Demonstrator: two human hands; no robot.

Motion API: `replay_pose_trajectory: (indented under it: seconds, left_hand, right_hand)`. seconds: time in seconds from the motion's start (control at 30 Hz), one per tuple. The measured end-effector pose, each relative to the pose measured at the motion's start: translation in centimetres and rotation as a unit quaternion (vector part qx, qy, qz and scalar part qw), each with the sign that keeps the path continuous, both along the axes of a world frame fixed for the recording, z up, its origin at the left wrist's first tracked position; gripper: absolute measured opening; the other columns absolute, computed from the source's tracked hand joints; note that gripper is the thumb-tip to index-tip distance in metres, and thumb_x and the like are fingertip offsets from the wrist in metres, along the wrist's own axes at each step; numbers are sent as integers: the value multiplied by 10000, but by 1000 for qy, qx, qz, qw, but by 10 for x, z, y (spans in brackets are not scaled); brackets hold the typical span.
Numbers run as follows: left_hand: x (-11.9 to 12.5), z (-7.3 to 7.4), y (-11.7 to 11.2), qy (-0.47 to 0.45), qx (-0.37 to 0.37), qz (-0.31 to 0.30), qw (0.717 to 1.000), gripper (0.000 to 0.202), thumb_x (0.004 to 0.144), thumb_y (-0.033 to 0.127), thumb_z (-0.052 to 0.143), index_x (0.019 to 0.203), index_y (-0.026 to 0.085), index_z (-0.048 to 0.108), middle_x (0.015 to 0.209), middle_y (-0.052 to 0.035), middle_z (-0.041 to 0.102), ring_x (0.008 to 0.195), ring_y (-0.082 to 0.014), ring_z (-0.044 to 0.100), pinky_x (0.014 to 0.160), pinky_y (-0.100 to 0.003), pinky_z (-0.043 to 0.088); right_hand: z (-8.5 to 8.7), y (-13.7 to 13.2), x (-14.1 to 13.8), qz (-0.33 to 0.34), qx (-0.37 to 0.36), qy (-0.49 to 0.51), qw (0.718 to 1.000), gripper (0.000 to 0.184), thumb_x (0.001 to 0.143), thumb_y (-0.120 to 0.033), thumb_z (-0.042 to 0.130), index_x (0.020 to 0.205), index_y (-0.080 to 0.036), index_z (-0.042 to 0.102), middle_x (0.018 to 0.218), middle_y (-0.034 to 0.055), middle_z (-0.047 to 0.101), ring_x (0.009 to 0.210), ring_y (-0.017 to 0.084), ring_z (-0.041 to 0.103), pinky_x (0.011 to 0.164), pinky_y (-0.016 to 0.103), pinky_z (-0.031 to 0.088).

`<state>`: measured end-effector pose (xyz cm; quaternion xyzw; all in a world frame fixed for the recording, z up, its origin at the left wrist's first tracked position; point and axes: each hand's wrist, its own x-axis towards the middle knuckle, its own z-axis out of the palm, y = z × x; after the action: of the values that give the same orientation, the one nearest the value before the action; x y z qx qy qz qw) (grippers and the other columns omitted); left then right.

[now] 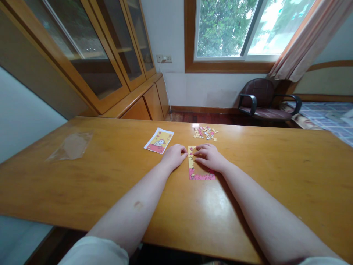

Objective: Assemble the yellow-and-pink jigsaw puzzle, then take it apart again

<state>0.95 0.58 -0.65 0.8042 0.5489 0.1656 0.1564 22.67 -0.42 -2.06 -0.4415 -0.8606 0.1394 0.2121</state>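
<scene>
- Puzzle border (202,177): six o'clock from loose pieces (205,133).
- Left hand (175,157): half-curled at border's nine o'clock; grip, I cannot tell.
- Right hand (210,157): fingers parted over border's two o'clock; contact unclear.

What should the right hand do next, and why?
Probably move the right hand to the loose pieces for another: bare table shows inside the border of the partly built puzzle, and those pieces lie just beyond.
</scene>
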Motion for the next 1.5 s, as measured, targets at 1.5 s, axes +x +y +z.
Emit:
replay_pose_trajectory:
  seconds: [1.5]
  left_hand:
    - [3,8,-10,-34,16,-113,993,474,801,312,590,1266,221,581,1343,-90,543,1257,-264,479,1097,-420,360]
  right_hand:
    - [0,4,3,-84,-2,3,996,365,867,-343,619,1189,-172,629,1211,113,637,1143,257,542,1024,428,374]
